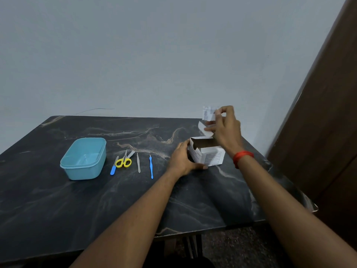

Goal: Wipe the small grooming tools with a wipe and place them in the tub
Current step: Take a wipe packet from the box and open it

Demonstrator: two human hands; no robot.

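A white box of wipes [211, 156] stands open on the dark marble table [96, 200]. My left hand [183, 159] grips its left side. Above the box my right hand [225, 128] pinches a small white wipe packet [208, 113]. Left of the box lie a blue-handled pick [151, 167], a grey metal tool [138, 163], yellow-handled scissors [124, 161] and a blue-handled file [114, 166]. Further left stands the open light-blue tub [84, 158], with nothing inside.
The table's back edge meets a pale wall. A brown wooden door [328, 122] stands at the right, close to the table's right corner. The table's front edge runs below my forearms, with floor beyond it.
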